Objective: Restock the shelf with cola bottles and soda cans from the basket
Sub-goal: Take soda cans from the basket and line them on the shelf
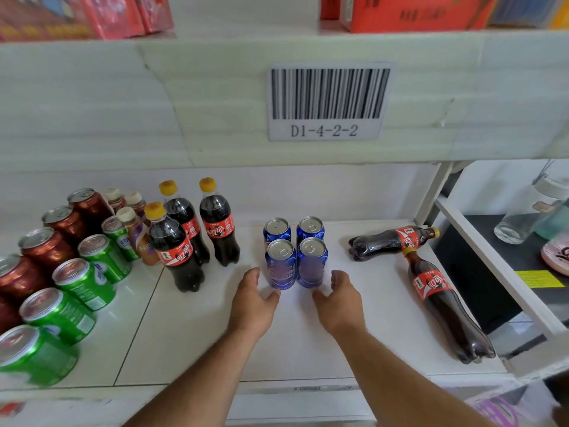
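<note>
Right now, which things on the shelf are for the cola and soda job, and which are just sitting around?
For the job:
- four blue soda cans between the left hand and right hand
- three standing cola bottles
- two cola bottles lying down

Just there:
- green cans
- dark red cans
- barcode label
- red boxes above

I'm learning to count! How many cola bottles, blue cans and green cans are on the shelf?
Dark plastic cola bottles with yellow caps: 5
Shiny blue metal cans: 4
Shiny green metal cans: 5
Total: 14
</note>
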Demonstrator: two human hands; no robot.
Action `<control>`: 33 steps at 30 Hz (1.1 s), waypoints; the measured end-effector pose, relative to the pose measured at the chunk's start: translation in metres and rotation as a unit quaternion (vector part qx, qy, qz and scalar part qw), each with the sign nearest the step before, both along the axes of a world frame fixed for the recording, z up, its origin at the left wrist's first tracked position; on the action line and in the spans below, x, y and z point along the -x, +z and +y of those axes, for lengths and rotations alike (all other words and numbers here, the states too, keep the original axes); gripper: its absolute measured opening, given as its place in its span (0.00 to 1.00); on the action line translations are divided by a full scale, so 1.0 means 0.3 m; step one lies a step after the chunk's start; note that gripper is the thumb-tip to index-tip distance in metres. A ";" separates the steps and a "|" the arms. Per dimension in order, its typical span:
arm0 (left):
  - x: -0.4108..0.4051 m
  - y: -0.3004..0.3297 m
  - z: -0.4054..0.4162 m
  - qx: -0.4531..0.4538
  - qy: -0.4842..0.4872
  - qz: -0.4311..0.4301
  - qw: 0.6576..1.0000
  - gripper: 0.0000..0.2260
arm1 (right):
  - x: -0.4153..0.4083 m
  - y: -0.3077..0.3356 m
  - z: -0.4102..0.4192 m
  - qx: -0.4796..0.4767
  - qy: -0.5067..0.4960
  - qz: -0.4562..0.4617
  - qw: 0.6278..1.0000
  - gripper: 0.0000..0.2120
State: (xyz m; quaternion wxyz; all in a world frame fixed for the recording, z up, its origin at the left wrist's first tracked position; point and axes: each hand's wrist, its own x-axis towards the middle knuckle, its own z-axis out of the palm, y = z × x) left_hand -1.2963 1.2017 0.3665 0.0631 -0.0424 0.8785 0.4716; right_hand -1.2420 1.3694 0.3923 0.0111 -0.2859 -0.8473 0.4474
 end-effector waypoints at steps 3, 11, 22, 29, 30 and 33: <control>-0.036 0.049 -0.052 0.058 -0.014 0.004 0.998 0.34 | -0.050 0.041 -0.010 -0.038 0.025 -0.029 0.999 0.30; -0.201 0.198 -0.265 0.263 -0.088 -0.002 0.961 0.37 | -0.151 0.143 -0.140 -0.144 0.210 -0.040 0.966 0.33; -0.687 0.342 -0.549 0.366 0.082 -0.073 0.924 0.35 | -0.277 0.263 -0.451 -0.288 0.559 0.033 0.777 0.39; -1.137 0.342 -0.683 0.335 0.249 -0.173 0.892 0.36 | -0.498 0.271 -0.689 -0.217 0.679 0.081 0.697 0.39; -1.204 0.343 -0.708 0.330 0.269 -0.184 0.886 0.36 | -0.539 0.275 -0.736 -0.206 0.693 0.087 0.685 0.38; -1.393 0.359 -0.791 0.314 0.336 -0.203 0.865 0.36 | -0.664 0.282 -0.883 -0.189 0.740 0.095 0.639 0.38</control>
